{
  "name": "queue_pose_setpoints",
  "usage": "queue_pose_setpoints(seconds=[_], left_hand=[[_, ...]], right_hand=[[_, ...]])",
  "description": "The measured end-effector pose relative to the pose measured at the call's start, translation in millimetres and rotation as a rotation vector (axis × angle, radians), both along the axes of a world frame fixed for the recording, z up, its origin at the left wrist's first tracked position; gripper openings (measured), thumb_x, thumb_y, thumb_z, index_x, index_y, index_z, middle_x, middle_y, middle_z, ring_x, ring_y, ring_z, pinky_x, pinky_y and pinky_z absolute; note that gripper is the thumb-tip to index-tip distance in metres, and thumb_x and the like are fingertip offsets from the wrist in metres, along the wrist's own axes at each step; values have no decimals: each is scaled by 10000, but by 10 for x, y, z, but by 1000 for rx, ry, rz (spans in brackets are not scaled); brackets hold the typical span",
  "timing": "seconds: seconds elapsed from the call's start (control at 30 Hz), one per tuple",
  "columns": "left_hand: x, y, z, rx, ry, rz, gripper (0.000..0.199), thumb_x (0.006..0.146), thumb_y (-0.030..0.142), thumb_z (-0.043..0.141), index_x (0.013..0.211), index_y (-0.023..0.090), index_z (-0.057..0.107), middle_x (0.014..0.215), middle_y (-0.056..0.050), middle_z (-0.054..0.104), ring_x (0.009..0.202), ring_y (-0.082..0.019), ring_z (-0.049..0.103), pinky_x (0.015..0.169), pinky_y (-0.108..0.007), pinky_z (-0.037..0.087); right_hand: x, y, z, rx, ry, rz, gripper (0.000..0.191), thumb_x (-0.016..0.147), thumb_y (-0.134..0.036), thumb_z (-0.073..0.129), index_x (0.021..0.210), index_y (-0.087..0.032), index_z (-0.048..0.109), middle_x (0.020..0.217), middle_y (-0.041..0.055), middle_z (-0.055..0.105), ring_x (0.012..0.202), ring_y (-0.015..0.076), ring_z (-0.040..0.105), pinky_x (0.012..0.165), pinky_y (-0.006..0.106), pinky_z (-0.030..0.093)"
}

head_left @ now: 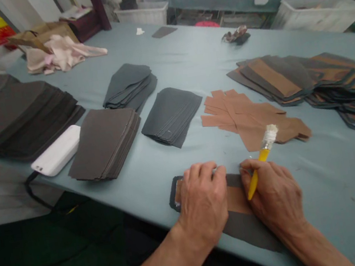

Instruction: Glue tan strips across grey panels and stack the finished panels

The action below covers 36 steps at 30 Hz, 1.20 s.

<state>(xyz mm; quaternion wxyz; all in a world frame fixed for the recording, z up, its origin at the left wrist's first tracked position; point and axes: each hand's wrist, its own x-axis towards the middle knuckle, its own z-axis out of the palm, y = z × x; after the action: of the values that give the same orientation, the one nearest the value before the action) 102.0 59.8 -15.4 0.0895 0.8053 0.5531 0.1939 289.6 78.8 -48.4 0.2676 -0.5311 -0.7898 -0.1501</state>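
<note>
From the head view, a flat dark grey piece with a tan panel [238,199] lies at the near edge of a blue-grey cloth-covered table [340,179] and is held down under both hands. The left hand [202,205] is placed over its far end, with the fingers pressed together and curled downward; whether an edge is being gripped cannot be told. A yellow-handled brush with white-crusted bristles [262,162] is held in the right hand [275,194], its handle enclosed by closed fingers, the bristles raised clear of the piece and the butt end held above the tan panel. As to progress, several squared stacks of matte dark grey pieces [103,144] have been placed left of centre, their material not determinable, though a leather-like or felt-like sheet is suggested. A fanned row of dark pieces with tan faces and dark borders [310,76] is laid out on the right. Between these, a loose overlapping group of angular tan cut pieces [245,117] is left unstacked, just beyond the brush. A white rectangular device with a black cable [57,151] is positioned beside the stacks. Crumpled pale pink fabric [62,54] and a white plastic crate [320,13] are noted farther off.
</note>
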Motion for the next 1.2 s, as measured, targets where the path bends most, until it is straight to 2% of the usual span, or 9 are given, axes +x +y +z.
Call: queue_pose_setpoints(seconds=[0.1,0.2,0.27,0.43,0.67,1.0,1.1,1.2], left_hand=[[92,203,-53,-17,60,-11,332,1040,227,542,1355,159,622,1388,-121,679,1238,-327,631,1043,-507,539],[85,286,-136,-11,113,-17,470,1076,357,510,1474,108,535,1605,-177,519,1508,-404,439,1232,-584,391],[31,298,-182,-4,136,-42,542,1086,416,487,1521,91,490,1681,-194,424,1587,-440,316,1281,-615,314],[-150,330,-258,4,120,-80,579,1094,444,468,1536,70,475,1714,-221,359,1624,-466,204,1297,-677,248],[-239,379,-303,22,48,-131,582,1112,421,391,1575,73,436,1734,-228,309,1641,-459,133,1302,-686,195],[-313,401,-300,-14,55,-230,611,1107,454,402,1595,88,436,1758,-231,246,1652,-452,59,1297,-718,157],[-358,433,-249,-72,5,-218,656,1116,505,343,1618,85,397,1762,-228,234,1651,-452,73,1287,-739,142],[-475,448,-111,-78,-118,-142,657,1123,535,288,1628,124,379,1752,-194,292,1653,-409,139,1292,-727,147]], right_hand=[[-2,-6,3,-2,0,7,56,1031,-202,548,1014,-210,600,798,52,677,713,258,614,747,377,462],[1,-7,-1,-16,1,7,63,1033,-219,545,1010,-214,603,802,55,678,714,260,614,746,381,462],[9,-8,-3,-32,6,3,63,1029,-226,552,1007,-213,609,816,62,685,716,259,614,742,383,458],[34,-12,10,-80,31,-5,57,1013,-184,563,1011,-236,587,857,47,708,750,244,625,773,374,453],[93,4,27,-116,48,36,115,994,-123,581,1032,-228,554,913,57,727,765,238,597,777,364,436],[204,13,71,-28,-17,77,107,1023,-126,557,1024,-232,543,910,55,734,766,234,602,788,369,432],[286,-36,78,-1,-11,77,100,1029,-140,562,1044,-236,539,941,55,751,772,232,622,789,374,444],[328,-129,90,-5,29,81,80,1039,-161,559,1047,-236,534,1005,71,773,806,237,658,804,382,477]])
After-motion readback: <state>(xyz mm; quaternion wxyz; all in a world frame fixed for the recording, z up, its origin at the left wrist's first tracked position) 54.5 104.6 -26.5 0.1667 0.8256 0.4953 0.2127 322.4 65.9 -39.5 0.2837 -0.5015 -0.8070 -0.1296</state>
